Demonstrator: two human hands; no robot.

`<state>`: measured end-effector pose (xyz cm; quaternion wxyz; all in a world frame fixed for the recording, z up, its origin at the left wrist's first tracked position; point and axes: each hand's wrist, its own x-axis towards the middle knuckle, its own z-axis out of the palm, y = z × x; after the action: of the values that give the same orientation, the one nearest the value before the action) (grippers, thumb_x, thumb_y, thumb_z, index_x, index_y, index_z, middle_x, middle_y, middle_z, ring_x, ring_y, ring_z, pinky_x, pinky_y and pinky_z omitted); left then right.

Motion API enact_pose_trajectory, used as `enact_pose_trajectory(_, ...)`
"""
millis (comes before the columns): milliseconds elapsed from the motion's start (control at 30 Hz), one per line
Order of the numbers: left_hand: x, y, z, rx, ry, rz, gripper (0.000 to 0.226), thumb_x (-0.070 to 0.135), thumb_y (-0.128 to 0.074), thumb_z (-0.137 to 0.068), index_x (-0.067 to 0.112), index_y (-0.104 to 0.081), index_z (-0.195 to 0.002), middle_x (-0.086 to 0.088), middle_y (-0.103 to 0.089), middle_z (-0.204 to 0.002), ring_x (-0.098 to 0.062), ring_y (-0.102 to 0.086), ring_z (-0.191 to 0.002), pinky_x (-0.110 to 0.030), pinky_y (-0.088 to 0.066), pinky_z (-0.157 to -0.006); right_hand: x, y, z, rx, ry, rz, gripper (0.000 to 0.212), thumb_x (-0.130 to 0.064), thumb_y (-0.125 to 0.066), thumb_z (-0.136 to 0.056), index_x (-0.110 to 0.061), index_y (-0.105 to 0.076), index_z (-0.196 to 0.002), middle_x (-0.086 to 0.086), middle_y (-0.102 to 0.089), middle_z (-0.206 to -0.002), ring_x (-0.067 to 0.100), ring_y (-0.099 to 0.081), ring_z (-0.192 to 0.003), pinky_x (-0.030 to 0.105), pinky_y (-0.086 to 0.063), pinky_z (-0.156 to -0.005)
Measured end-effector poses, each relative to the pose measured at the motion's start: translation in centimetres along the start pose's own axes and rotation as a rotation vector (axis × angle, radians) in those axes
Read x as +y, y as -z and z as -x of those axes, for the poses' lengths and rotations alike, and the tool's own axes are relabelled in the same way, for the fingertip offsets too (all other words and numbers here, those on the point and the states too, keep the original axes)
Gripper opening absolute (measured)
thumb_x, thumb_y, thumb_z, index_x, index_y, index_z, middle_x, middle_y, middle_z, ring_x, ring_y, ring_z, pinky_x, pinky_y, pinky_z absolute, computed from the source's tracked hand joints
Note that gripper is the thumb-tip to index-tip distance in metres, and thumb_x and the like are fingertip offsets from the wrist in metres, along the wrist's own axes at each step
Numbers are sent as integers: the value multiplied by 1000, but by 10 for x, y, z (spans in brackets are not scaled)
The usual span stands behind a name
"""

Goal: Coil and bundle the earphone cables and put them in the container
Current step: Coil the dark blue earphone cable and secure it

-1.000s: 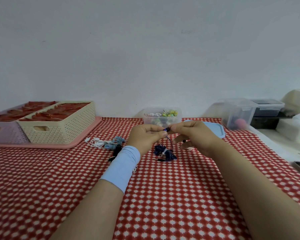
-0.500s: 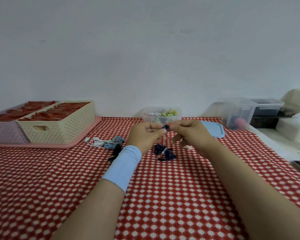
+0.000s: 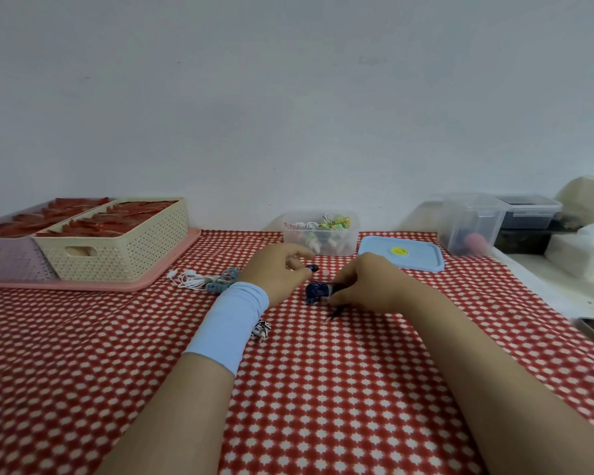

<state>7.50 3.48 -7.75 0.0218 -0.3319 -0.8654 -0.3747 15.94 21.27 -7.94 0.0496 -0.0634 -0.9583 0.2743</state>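
Observation:
A tangled dark blue earphone cable [image 3: 316,291] lies on the red checked tablecloth. My right hand [image 3: 364,282] is down on the cloth beside it and pinches the bundle at its right side; the plug end [image 3: 333,314] trails out below the hand. My left hand [image 3: 278,272], with a light blue wristband, pinches a dark blue earbud [image 3: 312,268] just above the cloth. The clear container [image 3: 321,232] with several coiled earphones stands behind the hands, open. White and light blue earphones [image 3: 204,281] lie to the left.
A blue lid [image 3: 401,252] lies right of the container. A cream basket [image 3: 117,238] and a lilac one sit on a pink tray at the left. Clear boxes [image 3: 470,222] stand at the back right. A striped cable [image 3: 262,329] shows under my left wrist.
Both hands have dropped from in front of the container to the cloth and moved apart. The right hand now pinches the blue bundle on the table; the left keeps the earbud.

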Motion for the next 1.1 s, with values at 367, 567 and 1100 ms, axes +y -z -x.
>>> enact_pose_trajectory(367,12,32,-38,60,73,300,15,12,-70,-88,19,-74,-102,1,-74,-87,-10,-72,-77,-30,-61,-79,-9,29,-26,262,53,-261,11,-18,-81,-83,-24,-76,-91,10,-74,-85,20,-62,-62,35,-56,-62)
enact_pose_trajectory(567,18,51,-99,98,67,218,15,17,-71,-86,22,-72,-101,-2,-74,-86,-15,-72,-79,-34,-60,-78,-15,67,-82,276,22,-298,25,-10,-79,-83,-15,-73,-107,7,-75,-86,17,-65,-64,30,-56,-54)
enact_pose_trajectory(1100,-39,30,-166,-89,39,-214,29,31,-71,-88,25,-70,-117,8,-66,-122,-8,-59,-100,-24,-44,-89,14,45,-173,152,-114,117,21,-46,-78,-81,-26,-79,-75,-6,-74,-74,14,-68,-76,32,-56,-65)
